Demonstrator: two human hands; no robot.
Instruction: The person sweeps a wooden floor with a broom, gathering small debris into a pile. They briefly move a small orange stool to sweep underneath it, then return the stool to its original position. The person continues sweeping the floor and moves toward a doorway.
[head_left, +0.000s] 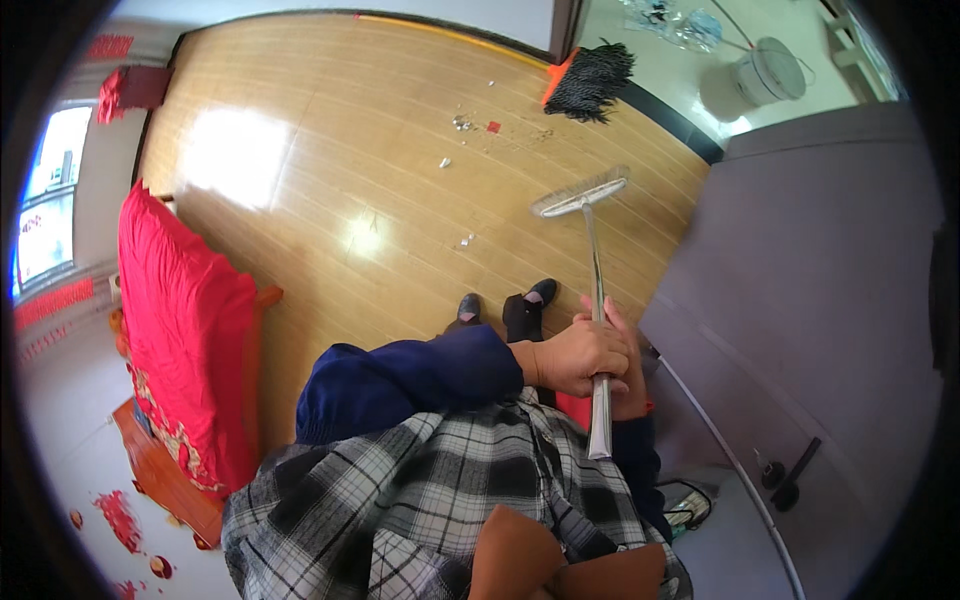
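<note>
A broom (594, 250) with a shiny metal handle and a wide, pale bristle head reaches away from me over the wooden floor. My left hand (578, 358) is wrapped round the handle near its close end. Just behind the handle, my right hand (628, 345) holds it too, partly covered by the left hand and the handle. Beyond the bristles lie a pile of small debris (463, 124), a red scrap (494, 127) and a white scrap (445, 162). Closer to my feet are a few small white bits (467, 240).
A second broom with black shaggy bristles (592, 82) and a long yellow handle lies along the far wall. A purple-grey door (810, 270) stands at right. Past the doorway sits a white bucket (775, 72). A red-covered piece of furniture (190, 310) is at left.
</note>
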